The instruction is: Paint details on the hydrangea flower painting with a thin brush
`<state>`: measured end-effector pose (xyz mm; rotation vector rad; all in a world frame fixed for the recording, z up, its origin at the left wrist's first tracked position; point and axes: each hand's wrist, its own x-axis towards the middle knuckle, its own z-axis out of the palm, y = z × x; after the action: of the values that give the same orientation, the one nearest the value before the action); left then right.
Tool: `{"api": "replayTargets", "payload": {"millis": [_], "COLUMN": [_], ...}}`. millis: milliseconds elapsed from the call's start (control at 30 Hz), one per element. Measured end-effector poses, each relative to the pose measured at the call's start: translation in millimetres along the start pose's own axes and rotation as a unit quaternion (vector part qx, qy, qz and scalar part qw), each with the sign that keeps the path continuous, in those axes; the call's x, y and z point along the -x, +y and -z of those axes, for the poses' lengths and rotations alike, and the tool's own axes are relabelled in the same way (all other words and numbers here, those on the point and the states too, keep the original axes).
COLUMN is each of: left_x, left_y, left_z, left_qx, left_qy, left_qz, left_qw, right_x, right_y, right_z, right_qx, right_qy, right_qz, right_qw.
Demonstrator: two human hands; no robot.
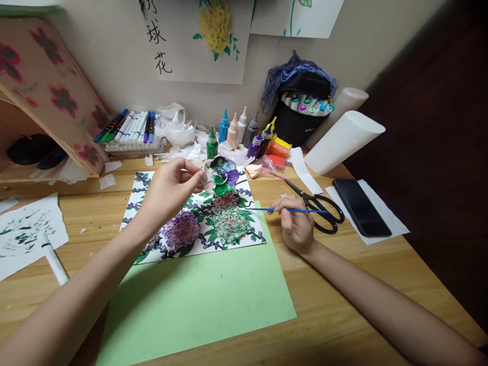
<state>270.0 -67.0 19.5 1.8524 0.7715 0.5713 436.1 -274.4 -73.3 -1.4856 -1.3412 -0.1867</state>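
Note:
My left hand (pixel 176 184) pinches the rim of a small flower-shaped paint palette (pixel 224 190), tilted so that its green, purple, blue and black wells show. It is held above a white sheet with a flower picture (pixel 213 246), whose purple and green textured blooms stand among painted leaves. In my right hand (pixel 295 223) is a thin blue paintbrush (pixel 305 210), its tip pointing left over the picture's right edge. The picture lies on a light green sheet (pixel 202 305). Black-handled scissors (pixel 324 213) rest just beyond my right hand.
Paint bottles (pixel 233 131) stand at the back near a black marker case (pixel 303 122). At right are a phone (pixel 361 207) and a white cylinder-like container (pixel 345 142). Markers (pixel 131 127) lie at back left, and a paint-smeared paper (pixel 30 231) at far left.

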Motion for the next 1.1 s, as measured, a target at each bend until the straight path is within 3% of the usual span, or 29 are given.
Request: {"api": "replayTargets", "payload": {"millis": [533,733,900,1100], "left_x": [-0.2,-0.7,-0.5,-0.7], "left_y": [-1.9,-2.0,-2.4,-2.4], "left_z": [-0.9,-0.4,-0.3,-0.7], "left_qx": [0.002,0.006,-0.005,-0.006], "left_qy": [0.001,0.000,0.004,0.003], "left_qz": [0.003,0.001,0.002,-0.003], "left_qw": [1.000,1.000,1.000,1.000], "right_x": [-0.2,-1.0,-0.1,-0.5], "right_y": [-0.4,-1.7,-0.6,-0.2], "right_z": [0.8,1.1,1.5,1.1], "right_qx": [-0.004,0.016,0.000,0.020], "right_qy": [0.028,0.001,0.028,0.008], "right_qz": [0.000,0.002,0.001,-0.017], "right_qw": [1.000,1.000,1.000,1.000]}}
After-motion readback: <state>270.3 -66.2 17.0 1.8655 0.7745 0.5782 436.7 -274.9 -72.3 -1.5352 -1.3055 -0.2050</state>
